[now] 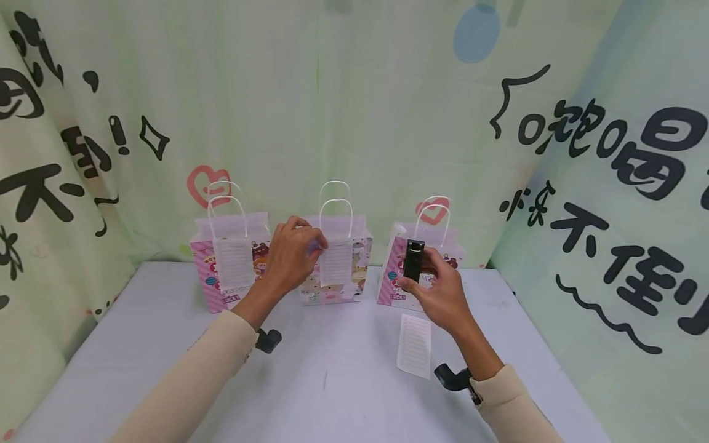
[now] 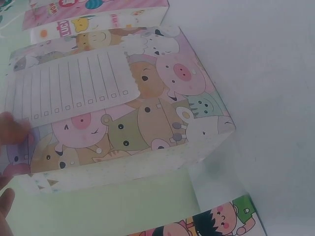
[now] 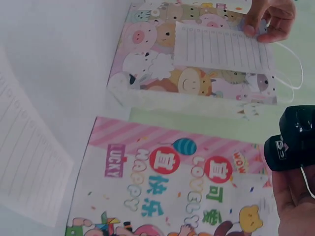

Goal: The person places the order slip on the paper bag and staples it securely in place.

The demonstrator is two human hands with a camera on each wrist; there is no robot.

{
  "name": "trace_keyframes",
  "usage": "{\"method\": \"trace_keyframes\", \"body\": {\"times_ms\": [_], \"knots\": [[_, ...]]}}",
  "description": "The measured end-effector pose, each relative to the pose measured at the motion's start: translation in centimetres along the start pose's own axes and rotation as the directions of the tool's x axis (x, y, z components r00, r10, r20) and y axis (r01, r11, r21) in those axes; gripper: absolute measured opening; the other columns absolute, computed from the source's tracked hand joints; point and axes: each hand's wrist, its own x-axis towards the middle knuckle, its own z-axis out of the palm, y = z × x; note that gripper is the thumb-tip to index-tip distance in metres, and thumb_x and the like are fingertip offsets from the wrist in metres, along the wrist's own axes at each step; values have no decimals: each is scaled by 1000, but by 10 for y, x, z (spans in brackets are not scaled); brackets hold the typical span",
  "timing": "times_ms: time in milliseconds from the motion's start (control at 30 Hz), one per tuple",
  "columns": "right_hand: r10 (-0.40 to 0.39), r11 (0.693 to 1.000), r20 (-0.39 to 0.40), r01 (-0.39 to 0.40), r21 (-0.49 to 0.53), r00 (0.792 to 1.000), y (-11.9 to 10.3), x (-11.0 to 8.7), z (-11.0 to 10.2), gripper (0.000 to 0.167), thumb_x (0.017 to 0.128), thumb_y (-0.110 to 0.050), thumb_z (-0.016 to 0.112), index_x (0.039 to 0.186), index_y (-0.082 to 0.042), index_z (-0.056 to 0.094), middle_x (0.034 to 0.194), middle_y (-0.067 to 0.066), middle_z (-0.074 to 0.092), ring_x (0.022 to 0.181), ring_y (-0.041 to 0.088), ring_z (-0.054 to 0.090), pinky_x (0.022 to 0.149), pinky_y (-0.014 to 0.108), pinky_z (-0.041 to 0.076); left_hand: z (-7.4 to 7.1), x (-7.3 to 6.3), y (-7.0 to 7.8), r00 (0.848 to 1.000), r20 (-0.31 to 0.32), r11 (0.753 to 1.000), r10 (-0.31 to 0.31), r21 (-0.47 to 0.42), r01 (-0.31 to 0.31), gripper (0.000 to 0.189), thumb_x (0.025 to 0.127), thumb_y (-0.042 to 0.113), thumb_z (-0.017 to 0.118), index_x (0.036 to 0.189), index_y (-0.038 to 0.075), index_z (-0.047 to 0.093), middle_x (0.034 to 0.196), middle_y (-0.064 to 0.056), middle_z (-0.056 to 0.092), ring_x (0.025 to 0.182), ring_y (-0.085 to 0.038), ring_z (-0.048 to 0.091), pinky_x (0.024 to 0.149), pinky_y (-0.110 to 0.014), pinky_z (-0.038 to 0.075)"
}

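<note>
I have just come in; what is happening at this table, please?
A person's left hand pinches a lined sheet at the front of the middle bag. The right hand holds a black tool, apparently a stapler, before the right bag. The left bag has a second sheet on its front; a third sheet lies on the table.

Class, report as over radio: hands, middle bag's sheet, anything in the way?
Left hand pinching sheet. Right hand holding stapler. Sheet against front of middle bag. Nothing visible between stapler and sheet.
</note>
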Motion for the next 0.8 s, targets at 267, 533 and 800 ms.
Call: {"method": "trace_keyframes", "body": {"times_ms": [267,533,800], "knots": [[79,995,-6,-79,-60,997,11,-18,-12,71,93,-25,84,153,-9,50,129,17,69,118,33,67,102,54,59,0,0,0,1000,0,1000,-3,-5,3,4,91,17,84,94,14,82,109,-7,83,114,-29,62,98,-45,51],[102,984,-18,-103,-144,995,28,-34,-25,74,92,-27,85,154,-7,50,135,19,68,114,35,64,100,59,57,0,-1,0,1000,5,1000,10,2,-10,5,90,14,85,94,13,81,105,-7,83,115,-29,61,99,-46,50],[138,964,-21,-139,-225,990,48,-51,-38,76,91,-29,86,154,-6,52,133,19,67,115,31,61,95,40,54,0,-3,-1,999,5,999,33,-9,-33,6,89,10,83,94,12,81,103,-7,83,117,-29,61,99,-47,50]]}}
